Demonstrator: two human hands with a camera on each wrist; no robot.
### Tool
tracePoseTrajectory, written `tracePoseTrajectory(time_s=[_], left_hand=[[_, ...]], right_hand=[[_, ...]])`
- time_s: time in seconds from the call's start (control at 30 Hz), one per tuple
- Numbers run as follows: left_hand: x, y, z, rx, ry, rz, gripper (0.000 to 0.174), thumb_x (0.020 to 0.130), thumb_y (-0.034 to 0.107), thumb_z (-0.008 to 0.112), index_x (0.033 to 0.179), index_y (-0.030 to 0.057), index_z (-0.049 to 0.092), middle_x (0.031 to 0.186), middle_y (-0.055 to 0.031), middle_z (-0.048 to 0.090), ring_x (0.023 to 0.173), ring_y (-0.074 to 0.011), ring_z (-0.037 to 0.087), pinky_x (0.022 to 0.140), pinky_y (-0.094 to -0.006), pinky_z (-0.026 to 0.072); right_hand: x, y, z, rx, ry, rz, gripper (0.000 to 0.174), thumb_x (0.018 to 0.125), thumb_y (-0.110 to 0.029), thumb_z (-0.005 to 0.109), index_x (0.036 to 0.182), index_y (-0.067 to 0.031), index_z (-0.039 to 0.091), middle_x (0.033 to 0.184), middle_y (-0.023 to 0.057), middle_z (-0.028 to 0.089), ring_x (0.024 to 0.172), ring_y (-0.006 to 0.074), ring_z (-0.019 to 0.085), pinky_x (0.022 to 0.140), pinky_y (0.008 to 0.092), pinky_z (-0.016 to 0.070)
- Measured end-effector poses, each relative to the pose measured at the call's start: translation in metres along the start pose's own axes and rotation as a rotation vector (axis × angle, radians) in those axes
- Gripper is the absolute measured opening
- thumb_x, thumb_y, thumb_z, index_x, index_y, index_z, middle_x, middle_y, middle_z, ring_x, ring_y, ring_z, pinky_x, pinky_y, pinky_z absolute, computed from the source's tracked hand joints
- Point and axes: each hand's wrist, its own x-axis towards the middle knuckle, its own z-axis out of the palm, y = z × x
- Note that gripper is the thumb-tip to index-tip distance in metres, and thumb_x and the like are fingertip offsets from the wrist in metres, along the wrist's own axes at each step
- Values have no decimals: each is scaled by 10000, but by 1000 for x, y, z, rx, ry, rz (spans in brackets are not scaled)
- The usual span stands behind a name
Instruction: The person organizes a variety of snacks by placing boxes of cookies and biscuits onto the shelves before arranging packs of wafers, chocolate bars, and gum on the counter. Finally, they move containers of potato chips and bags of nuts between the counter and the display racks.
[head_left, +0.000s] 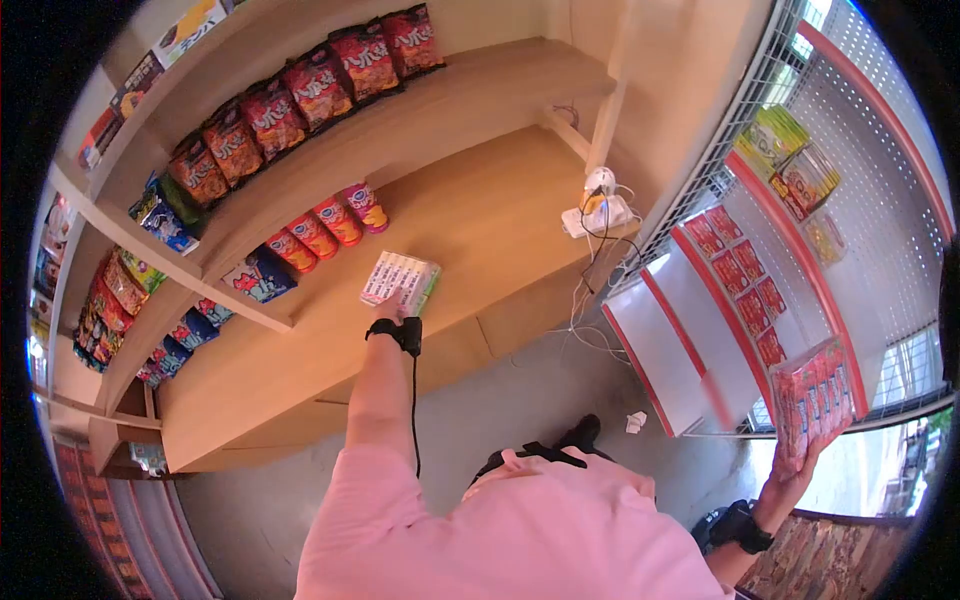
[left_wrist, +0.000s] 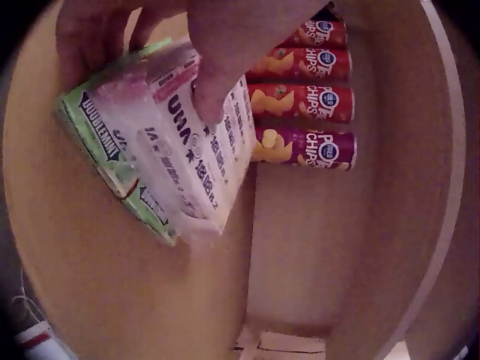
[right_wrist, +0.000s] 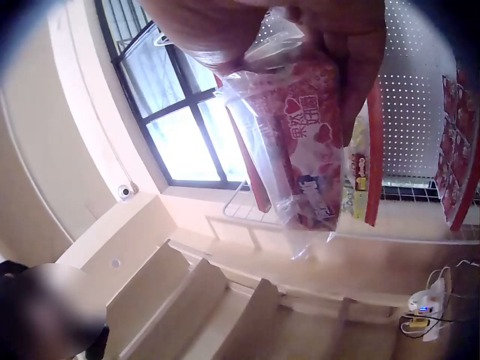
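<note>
My left hand [head_left: 394, 306] grips a plastic-wrapped white pack [head_left: 403, 272] lettered UHA, low over the wooden counter. In the left wrist view, the thumb lies across the UHA pack [left_wrist: 187, 142], the other fingers on its far side. Green Doublemint gum packs [left_wrist: 94, 135] lie directly against its underside. Out to the right, my right hand [head_left: 795, 478] holds a red pack [head_left: 812, 392] in clear wrap, close to the white display rack. The right wrist view shows fingers curled round the top of this red pack [right_wrist: 304, 142], which has heart prints and white lettering.
Chip cans [head_left: 340, 222] stand along the back of the wooden counter [head_left: 480, 210]. Red snack bags [head_left: 320, 85] line the shelf above. A power strip with cables [head_left: 600, 215] sits at the counter's right end. Small red packets [head_left: 740, 265] lie on the red-edged rack.
</note>
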Motion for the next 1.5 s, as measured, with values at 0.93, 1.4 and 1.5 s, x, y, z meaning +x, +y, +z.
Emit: tracePoseTrajectory(time_s=[0.93, 1.4, 1.5], left_hand=[[-125, 51, 82, 112, -431, -70, 448, 829, 347, 689, 1195, 118, 568, 1079, -62, 649, 933, -237, 643, 748, -368, 537], [-201, 10, 142, -370, -507, -52, 435, 882, 207, 621, 1273, 72, 486, 1218, -113, 580, 1063, -269, 596, 882, -426, 520], [-230, 21, 145, -416, -327, -10, 441, 839, 163, 685, 1239, 100, 511, 1170, -74, 602, 1021, -243, 609, 857, -388, 529]], right_hand=[[-8, 51, 3, -54, 119, 101, 425, 903, -271, 572, 1218, -3, 474, 1153, 105, 587, 992, 197, 608, 807, 328, 514], [-5, 90, -5, 9, 75, 226, 392, 910, -229, 554, 1244, -39, 478, 1170, 88, 576, 1006, 186, 591, 757, 336, 514], [-10, 91, -6, 26, 25, 244, 390, 914, -231, 539, 1253, -48, 476, 1199, 98, 562, 1014, 204, 591, 744, 350, 522]])
